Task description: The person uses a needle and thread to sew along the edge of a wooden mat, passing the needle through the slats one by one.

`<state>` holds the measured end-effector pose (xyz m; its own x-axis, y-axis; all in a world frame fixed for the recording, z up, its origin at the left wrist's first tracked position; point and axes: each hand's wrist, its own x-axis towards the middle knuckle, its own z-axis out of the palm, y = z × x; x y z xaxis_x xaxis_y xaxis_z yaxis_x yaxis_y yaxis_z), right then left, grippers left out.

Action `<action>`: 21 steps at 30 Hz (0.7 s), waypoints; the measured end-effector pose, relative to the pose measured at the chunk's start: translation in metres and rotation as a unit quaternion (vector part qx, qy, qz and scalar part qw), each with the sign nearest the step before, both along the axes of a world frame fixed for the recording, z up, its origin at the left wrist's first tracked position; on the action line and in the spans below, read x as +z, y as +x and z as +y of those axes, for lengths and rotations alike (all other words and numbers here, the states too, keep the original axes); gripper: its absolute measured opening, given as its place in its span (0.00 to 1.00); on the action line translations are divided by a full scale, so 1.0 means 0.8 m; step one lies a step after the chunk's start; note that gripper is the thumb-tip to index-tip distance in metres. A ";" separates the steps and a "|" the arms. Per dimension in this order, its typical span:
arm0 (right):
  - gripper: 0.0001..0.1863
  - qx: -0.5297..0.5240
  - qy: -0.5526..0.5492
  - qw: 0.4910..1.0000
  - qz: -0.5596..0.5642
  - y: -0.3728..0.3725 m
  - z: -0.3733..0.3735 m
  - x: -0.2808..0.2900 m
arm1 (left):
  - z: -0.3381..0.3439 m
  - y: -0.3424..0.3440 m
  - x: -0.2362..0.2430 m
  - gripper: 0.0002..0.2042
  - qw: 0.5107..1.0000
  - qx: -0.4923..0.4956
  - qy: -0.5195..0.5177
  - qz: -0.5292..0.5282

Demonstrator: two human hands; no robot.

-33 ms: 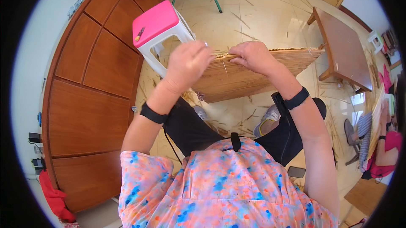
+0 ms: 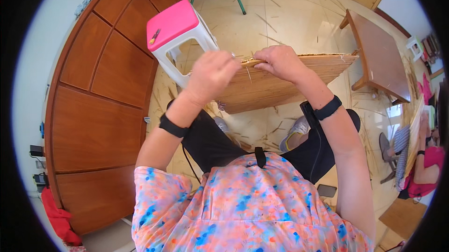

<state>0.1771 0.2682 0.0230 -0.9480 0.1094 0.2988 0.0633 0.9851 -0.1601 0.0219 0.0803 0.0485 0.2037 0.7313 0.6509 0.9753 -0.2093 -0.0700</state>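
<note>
Straw panel partly hidden behind left hand, co-worker cut off at right

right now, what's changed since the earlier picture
The left hand has shifted slightly right and toward the body; no grip visibly taken or released. The right hand still pinches the edge of the straw panel, which stayed put, like the pink-topped stool.

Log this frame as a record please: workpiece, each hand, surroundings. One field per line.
Workpiece: flat straw-coloured panel, a pale thread on its face
Left hand: curled at the panel's upper edge; what it holds, if anything, is unclear
Right hand: grips the panel's upper edge
Upper left: stool with pink top, small tool on it
Left: brown wooden cabinet
Upper right: low brown table
Floor: scattered stalks
Right edge: another person, partly visible
</note>
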 end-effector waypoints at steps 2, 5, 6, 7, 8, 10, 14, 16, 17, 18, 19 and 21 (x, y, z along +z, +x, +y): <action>0.13 0.002 0.008 1.000 -0.014 -0.010 -0.006 0.004 | 0.002 0.006 -0.022 0.12 0.997 -0.014 0.017 0.069; 0.13 0.004 -0.003 1.000 -0.015 -0.019 -0.006 0.003 | 0.010 -0.007 -0.040 0.13 0.996 -0.028 0.033 0.084; 0.14 0.006 -0.023 1.000 -0.001 -0.020 -0.005 0.002 | 0.013 -0.012 -0.043 0.13 0.996 -0.027 0.038 0.077; 0.14 0.007 -0.018 1.000 -0.008 -0.021 -0.004 0.002 | 0.016 -0.018 -0.045 0.13 0.993 -0.048 0.040 0.095; 0.14 0.004 -0.031 0.999 -0.013 -0.022 -0.003 0.003 | 0.018 -0.022 -0.045 0.14 0.990 -0.068 0.039 0.115; 0.13 0.002 -0.040 0.999 -0.023 -0.024 -0.004 0.004 | 0.021 -0.032 -0.043 0.12 0.987 -0.094 0.045 0.126; 0.11 -0.046 -0.033 0.998 -0.032 -0.033 -0.023 0.010 | 0.029 -0.052 -0.035 0.06 0.972 -0.133 0.029 0.193; 0.11 -0.067 -0.049 0.996 -0.021 -0.036 -0.031 0.006 | 0.033 -0.054 -0.035 0.05 0.969 -0.142 0.042 0.199; 0.11 -0.068 -0.040 0.997 -0.001 -0.038 -0.033 0.000 | 0.036 -0.054 -0.034 0.05 0.965 -0.154 0.053 0.205; 0.10 -0.069 -0.031 0.997 0.019 -0.039 -0.034 -0.003 | 0.038 -0.056 -0.034 0.05 0.966 -0.152 0.057 0.203; 0.10 -0.068 -0.028 0.997 0.016 -0.039 -0.033 -0.005 | 0.040 -0.057 -0.033 0.05 0.963 -0.162 0.047 0.208; 0.10 -0.086 -0.016 0.996 0.010 -0.042 -0.035 -0.001 | 0.043 -0.059 -0.031 0.05 0.961 -0.167 0.041 0.215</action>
<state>0.1434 0.2402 0.0222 -0.9081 0.2794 0.3119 0.2269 0.9543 -0.1943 -0.0254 0.1144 0.0234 0.6808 0.5284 0.5072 0.7324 -0.4821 -0.4808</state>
